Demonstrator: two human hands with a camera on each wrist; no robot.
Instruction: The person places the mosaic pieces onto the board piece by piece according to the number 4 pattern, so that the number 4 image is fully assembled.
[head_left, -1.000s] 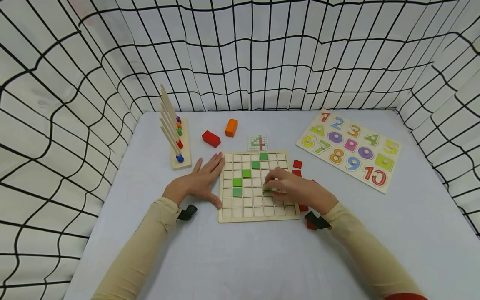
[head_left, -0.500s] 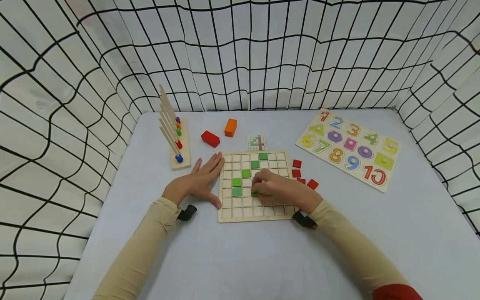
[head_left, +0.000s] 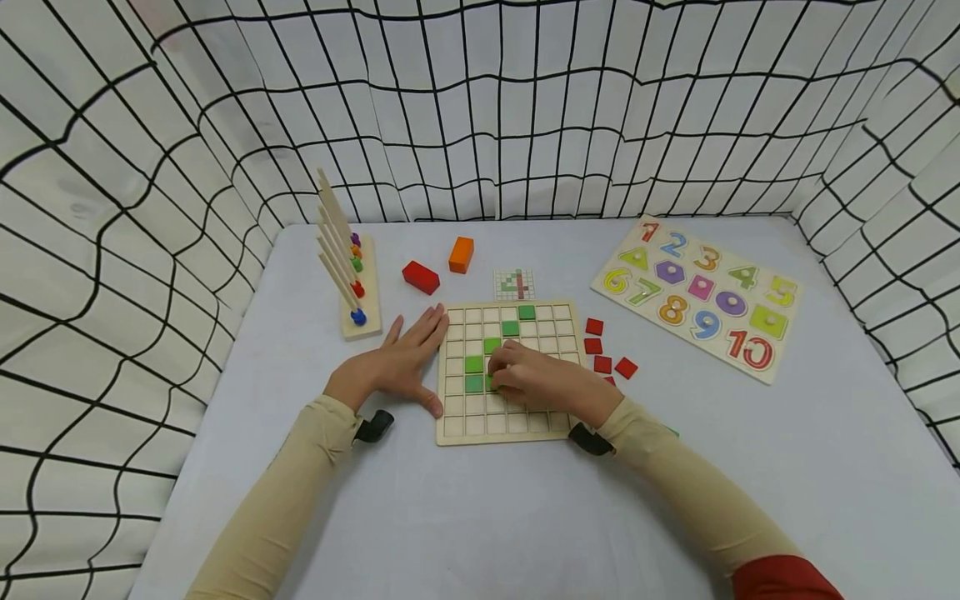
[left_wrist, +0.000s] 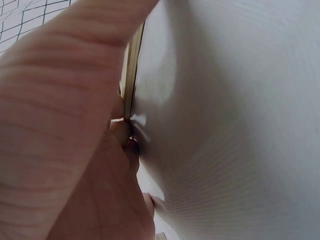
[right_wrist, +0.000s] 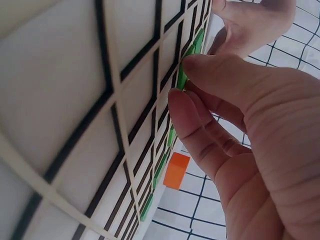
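Observation:
A wooden grid board [head_left: 516, 440] lies on the white tabletop, with several green square tiles [head_left: 474, 364] in a stepped line across its cells. My right hand [head_left: 551, 382] is over the board, thumb and fingertips pinching a green tile [right_wrist: 182, 80] at the grid. In the head view this tile sits just right of the lowest tile at left, partly covered by the fingers. My left hand [head_left: 397, 362] rests on the table with fingers spread, fingertips and thumb at the board's left edge. The left wrist view shows its palm beside the board's side [left_wrist: 131, 75].
Red tiles [head_left: 594, 346] lie right of the board. Behind it are a small pattern card [head_left: 514, 285], a red block [head_left: 421, 277] and an orange block [head_left: 461, 255]. A pegged wooden stand [head_left: 363, 329] is at left, a number puzzle [head_left: 701, 289] at right. Black netting surrounds the table.
My right hand has slid left across the board with the green tile, toward the lower-left green tiles, uncovering red tiles at right. My left hand has stayed put.

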